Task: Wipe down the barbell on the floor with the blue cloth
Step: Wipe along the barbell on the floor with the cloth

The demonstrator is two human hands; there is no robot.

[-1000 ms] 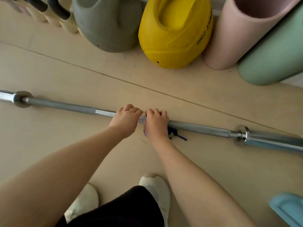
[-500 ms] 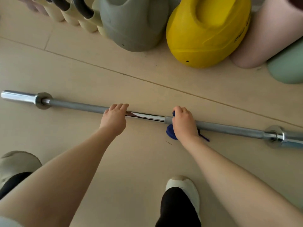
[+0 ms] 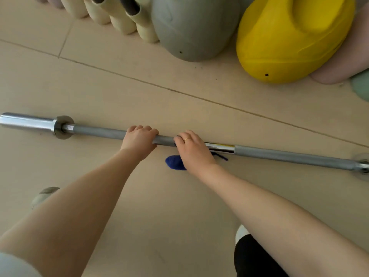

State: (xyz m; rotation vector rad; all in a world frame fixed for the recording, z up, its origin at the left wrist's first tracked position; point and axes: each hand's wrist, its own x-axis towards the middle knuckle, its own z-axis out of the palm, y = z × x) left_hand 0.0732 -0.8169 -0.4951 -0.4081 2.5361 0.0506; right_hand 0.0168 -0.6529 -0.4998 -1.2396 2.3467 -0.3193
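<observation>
A long steel barbell [image 3: 279, 155] lies across the beige floor from the left edge to the right edge. My left hand [image 3: 139, 141] grips the grey shaft left of its middle, fingers curled over the top. My right hand [image 3: 192, 149] is just to the right of it, wrapped over the shaft with the blue cloth [image 3: 175, 162] under the palm. A bunch of the cloth sticks out below the hand, and a dark thread trails to the right. A shiny chrome band shows right of my right hand.
A grey kettlebell [image 3: 191, 29] and a yellow kettlebell [image 3: 289, 41] stand beyond the bar, with cream rolls [image 3: 119, 19] to their left and pink and green rolls at the right edge. My shoes [image 3: 45, 194] are near the bottom.
My right hand with the cloth has slid left along the shaft, closing up to my left hand and uncovering the chrome band. The camera view has shifted left.
</observation>
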